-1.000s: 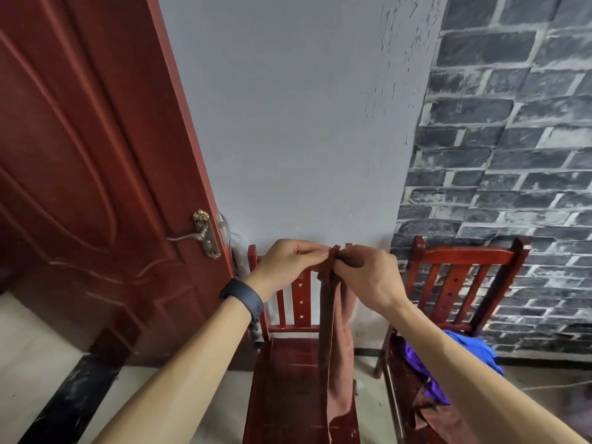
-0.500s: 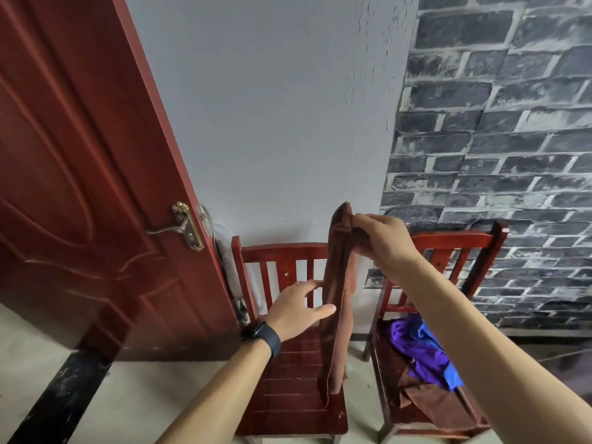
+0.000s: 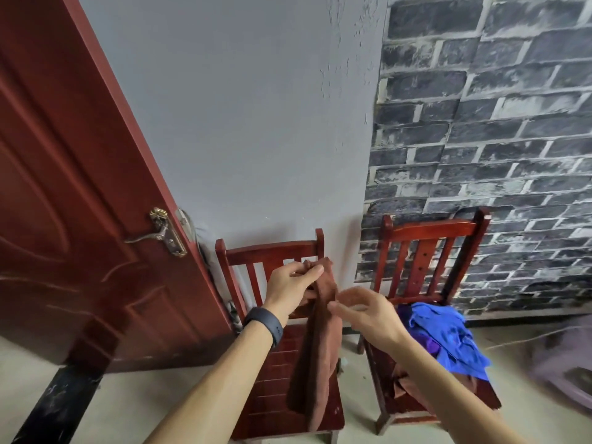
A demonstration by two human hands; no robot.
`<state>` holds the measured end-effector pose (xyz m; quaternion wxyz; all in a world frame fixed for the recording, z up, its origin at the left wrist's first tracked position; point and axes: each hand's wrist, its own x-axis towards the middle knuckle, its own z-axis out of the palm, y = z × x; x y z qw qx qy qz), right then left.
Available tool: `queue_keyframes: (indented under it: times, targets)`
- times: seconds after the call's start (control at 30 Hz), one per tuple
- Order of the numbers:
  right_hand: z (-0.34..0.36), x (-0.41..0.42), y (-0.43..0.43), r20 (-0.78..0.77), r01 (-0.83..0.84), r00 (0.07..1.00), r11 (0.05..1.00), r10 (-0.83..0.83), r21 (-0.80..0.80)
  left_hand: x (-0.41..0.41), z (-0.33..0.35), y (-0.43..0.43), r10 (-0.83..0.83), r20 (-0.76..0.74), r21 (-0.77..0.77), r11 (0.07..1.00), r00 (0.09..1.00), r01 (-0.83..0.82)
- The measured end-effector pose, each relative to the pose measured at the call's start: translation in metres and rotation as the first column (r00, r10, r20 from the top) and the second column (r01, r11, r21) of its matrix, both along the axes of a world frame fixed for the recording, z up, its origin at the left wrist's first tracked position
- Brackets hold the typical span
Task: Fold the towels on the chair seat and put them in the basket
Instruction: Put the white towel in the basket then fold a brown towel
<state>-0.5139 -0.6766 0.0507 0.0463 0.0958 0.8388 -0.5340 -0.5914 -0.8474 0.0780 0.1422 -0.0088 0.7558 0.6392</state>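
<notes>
The towel point(image 3: 317, 347) hangs below the left grip point(image 3: 293, 285) onto a chair point(image 3: 266, 395); a second chair point(image 3: 429, 232) with cloths point(image 3: 448, 334) stands right, a door point(image 3: 80, 219) left.

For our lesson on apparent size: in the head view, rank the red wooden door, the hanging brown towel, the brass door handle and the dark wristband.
1. red wooden door
2. hanging brown towel
3. brass door handle and dark wristband look alike; the wristband is nearer, so unranked.

both forearms stretched forward; the raised left hand point(image 3: 293, 283) pinched a towel point(image 3: 320, 347), the blurred right hand point(image 3: 368, 312) loosely curled just beside it.
</notes>
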Motion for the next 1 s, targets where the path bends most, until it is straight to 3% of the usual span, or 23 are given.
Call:
queue_keyframes:
  times: [0.17, 0.33, 0.47, 0.53, 0.8, 1.0]
  targets:
    - [-0.009, -0.002, -0.018, -0.055, 0.065, 0.996, 0.997, -0.063, 0.037, 0.005, 0.002, 0.009, -0.034, 0.117, 0.119, 0.993, 0.993, 0.020]
    - [-0.008, -0.011, -0.016, -0.069, 0.080, 0.994, 0.990, -0.088, -0.118, 0.005, 0.006, 0.004, -0.125, 0.109, 0.200, 0.975, 0.986, 0.101]
    - [0.004, -0.012, -0.018, 0.007, 0.129, 0.990, 0.868, -0.143, -0.479, 0.005, -0.006, -0.007, -0.241, 0.056, 0.052, 0.970, 0.969, 0.239]
    - [0.011, -0.014, -0.019, 0.032, 0.131, 0.990, 0.801, -0.139, -0.583, 0.007, -0.012, -0.008, -0.258, 0.040, 0.025, 0.966, 0.965, 0.258]
    - [0.017, -0.021, -0.003, 0.043, 0.168, 0.982, 0.764, -0.181, -0.622, 0.006, -0.030, -0.012, -0.130, 0.029, 0.020, 0.991, 0.991, 0.129]
    - [0.001, -0.020, 0.040, 0.061, 0.272, 0.950, 0.713, -0.306, -0.646, -0.013, -0.036, -0.050, -0.048, 0.008, -0.227, 0.973, 0.999, 0.048]
